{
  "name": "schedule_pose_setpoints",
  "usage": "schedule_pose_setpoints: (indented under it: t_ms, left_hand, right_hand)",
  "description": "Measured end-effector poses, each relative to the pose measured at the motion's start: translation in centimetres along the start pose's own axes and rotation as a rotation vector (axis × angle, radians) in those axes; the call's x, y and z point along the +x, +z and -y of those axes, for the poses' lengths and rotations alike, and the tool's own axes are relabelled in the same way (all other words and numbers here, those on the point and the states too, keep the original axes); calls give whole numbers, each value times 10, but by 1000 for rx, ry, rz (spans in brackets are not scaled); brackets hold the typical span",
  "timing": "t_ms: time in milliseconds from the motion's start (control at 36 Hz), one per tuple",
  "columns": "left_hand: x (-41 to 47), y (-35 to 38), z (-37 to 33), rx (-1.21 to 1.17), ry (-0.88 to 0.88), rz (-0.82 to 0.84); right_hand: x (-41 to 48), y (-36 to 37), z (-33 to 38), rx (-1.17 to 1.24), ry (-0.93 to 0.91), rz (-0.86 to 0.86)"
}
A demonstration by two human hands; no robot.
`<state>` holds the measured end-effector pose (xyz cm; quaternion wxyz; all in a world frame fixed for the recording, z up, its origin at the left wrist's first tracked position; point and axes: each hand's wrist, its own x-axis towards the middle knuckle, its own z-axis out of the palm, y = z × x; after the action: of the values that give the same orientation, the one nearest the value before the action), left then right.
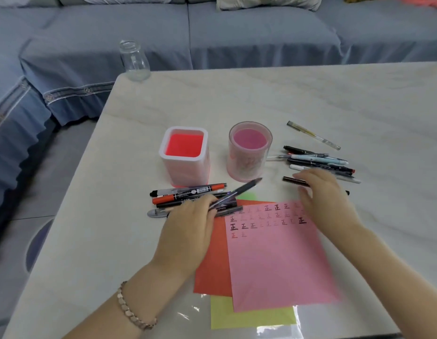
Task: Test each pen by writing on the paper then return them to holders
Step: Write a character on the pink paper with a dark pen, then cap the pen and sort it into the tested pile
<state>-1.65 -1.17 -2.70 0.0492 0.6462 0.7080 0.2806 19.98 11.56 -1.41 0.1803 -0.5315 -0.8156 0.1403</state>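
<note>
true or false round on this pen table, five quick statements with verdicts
1. The square holder and the round holder have no pens in them. True.
2. The left hand holds nothing. False: it grips a dark pen.
3. The pink paper has characters written on it. True.
4. The glass bottle stands between the two holders. False: it stands at the far left corner of the table.
5. The pink paper lies under the red paper. False: it lies on top of it.
</note>
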Motion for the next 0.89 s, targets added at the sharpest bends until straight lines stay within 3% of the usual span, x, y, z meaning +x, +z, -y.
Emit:
schedule_pose_setpoints:
  t_ms: [111,333,556,667,722,806,889]
  left_hand:
    - [-4,-14,23,2,-80,-111]
    - [9,-24,60,136,-99,-247]
    - [19,-10,69,244,-116,-123]
    - [15,-14,38,90,8,-172]
    - [12,-15,18,-28,152,-108]
    - [8,-15,-5,-19,326,16]
    - [6,-8,-12,-65,295,197]
  right_hand:
    - [21,12,-30,-200,179,149]
    - [15,14,-24,-270,126,173]
    - [-13,-2,17,-45,-67,131]
    - [-24,-10,39,72,-182,150]
    - [-28,-11,49,114,-236,164]
    - [-33,-13,64,126,-355,150]
    - [-37,-16,74,70,-438,105]
